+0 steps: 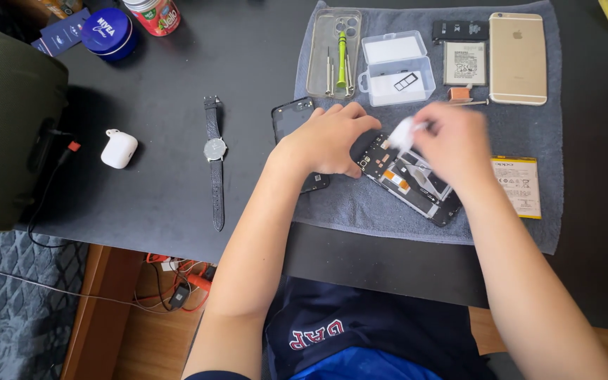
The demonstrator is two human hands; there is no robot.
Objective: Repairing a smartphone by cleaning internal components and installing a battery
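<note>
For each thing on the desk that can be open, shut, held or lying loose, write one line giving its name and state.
Opened phone: back off, insides exposed.
Left hand: pressing on the phone's top end.
Right hand: holding a white wipe.
Small plastic box: lid open.
Gold phone: face down.
Watch: unbuckled, flat.
Earbud case: shut.

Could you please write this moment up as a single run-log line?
left hand: steadies opened phone | right hand: holds white wipe over phone | surface: grey towel | nearby: gold phone, battery
</note>
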